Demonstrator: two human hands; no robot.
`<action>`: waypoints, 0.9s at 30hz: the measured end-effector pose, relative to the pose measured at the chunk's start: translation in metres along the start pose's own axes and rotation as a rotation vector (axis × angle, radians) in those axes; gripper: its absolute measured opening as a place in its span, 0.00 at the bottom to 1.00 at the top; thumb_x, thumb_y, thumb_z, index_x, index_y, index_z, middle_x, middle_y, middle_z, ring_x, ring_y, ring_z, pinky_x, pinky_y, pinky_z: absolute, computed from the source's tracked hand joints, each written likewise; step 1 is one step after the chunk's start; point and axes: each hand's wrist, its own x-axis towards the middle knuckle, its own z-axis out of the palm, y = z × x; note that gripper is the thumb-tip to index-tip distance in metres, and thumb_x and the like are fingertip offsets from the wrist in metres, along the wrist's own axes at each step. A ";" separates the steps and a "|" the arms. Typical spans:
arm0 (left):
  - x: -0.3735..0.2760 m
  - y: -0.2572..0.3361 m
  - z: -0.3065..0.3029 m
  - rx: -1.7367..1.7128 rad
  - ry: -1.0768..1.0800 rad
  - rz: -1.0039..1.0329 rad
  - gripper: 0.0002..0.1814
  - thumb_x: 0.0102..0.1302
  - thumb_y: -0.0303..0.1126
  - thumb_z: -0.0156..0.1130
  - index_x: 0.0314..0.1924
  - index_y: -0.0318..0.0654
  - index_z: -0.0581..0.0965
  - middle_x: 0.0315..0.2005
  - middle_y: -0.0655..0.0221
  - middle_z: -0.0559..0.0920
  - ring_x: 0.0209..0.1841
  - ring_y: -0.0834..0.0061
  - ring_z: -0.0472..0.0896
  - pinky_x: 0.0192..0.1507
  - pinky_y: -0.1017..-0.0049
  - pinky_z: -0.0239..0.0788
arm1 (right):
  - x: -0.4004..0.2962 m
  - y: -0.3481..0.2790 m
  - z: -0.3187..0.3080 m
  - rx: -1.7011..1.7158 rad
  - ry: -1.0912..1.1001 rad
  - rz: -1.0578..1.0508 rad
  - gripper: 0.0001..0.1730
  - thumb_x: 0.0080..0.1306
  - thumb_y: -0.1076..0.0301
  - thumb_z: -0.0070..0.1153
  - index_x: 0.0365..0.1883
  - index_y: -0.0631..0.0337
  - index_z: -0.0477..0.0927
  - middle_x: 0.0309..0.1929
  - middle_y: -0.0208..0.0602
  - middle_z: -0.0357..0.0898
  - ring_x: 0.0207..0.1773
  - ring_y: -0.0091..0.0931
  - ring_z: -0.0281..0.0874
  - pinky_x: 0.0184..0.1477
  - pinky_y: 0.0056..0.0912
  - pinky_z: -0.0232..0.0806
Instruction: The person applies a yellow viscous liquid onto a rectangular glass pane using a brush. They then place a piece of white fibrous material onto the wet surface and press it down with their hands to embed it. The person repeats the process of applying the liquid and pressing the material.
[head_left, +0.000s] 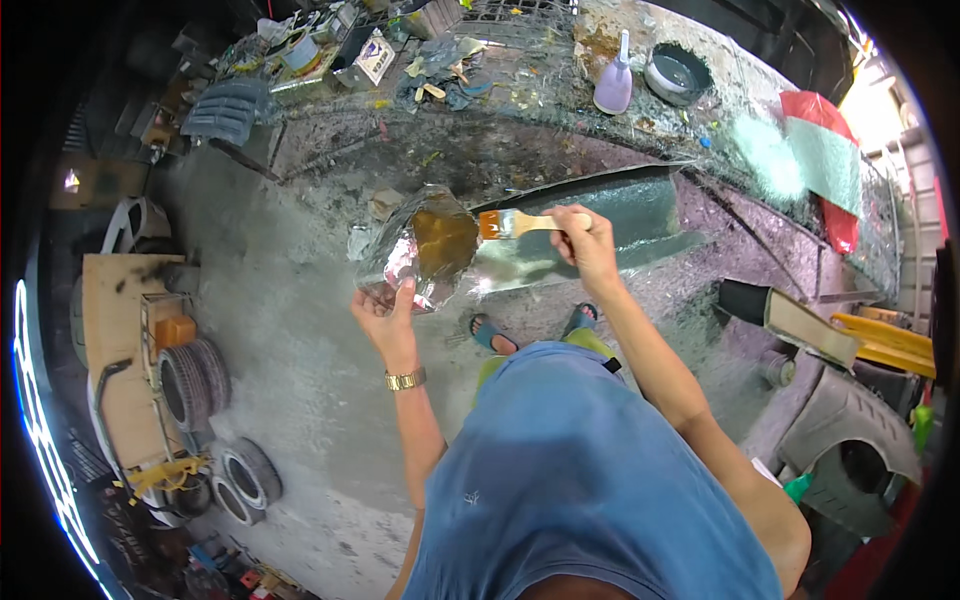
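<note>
My left hand (390, 319) grips the near edge of a crumpled, shiny bowl-like container (382, 259), thumb at its rim. Amber liquid (442, 240) lies inside it. My right hand (589, 247) holds a flat paintbrush (536, 223) by its pale wooden handle. The brush's orange-brown bristles point left and are at the container's right rim; whether they touch it I cannot tell. Beyond and below the brush lies a long, glossy, dark green-grey panel or mould (630, 217), partly hidden by my right hand and the brush.
Across the front runs a stained workbench (517, 97) with a purple squeeze bottle (615, 84), a dark round bowl (678, 73), rags (442, 71) and open cans (300, 52). Red and pale sheeting (825, 157) hangs at right. Tyres (184, 386) stand at left, grey moulded parts (847, 427) at right.
</note>
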 end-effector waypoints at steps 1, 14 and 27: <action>0.003 -0.001 -0.004 0.007 0.003 -0.009 0.39 0.54 0.28 0.72 0.59 0.27 0.56 0.44 0.61 0.72 0.44 0.76 0.72 0.44 0.76 0.69 | -0.002 0.005 -0.004 -0.022 0.009 -0.021 0.12 0.69 0.63 0.52 0.35 0.62 0.81 0.18 0.23 0.72 0.16 0.10 0.61 0.18 0.14 0.52; 0.026 -0.001 -0.013 0.088 0.014 0.083 0.33 0.58 0.35 0.70 0.54 0.28 0.61 0.42 0.61 0.75 0.38 0.78 0.76 0.35 0.78 0.71 | -0.022 0.079 0.018 -1.094 -0.408 -0.455 0.13 0.69 0.58 0.48 0.45 0.53 0.77 0.35 0.38 0.76 0.34 0.42 0.77 0.35 0.45 0.69; 0.018 0.018 -0.001 -0.002 0.005 -0.026 0.35 0.55 0.29 0.72 0.55 0.29 0.60 0.40 0.68 0.70 0.41 0.80 0.69 0.43 0.80 0.66 | -0.021 0.069 0.020 -1.097 -0.428 -0.430 0.12 0.68 0.62 0.49 0.46 0.55 0.77 0.36 0.40 0.77 0.35 0.44 0.77 0.36 0.46 0.69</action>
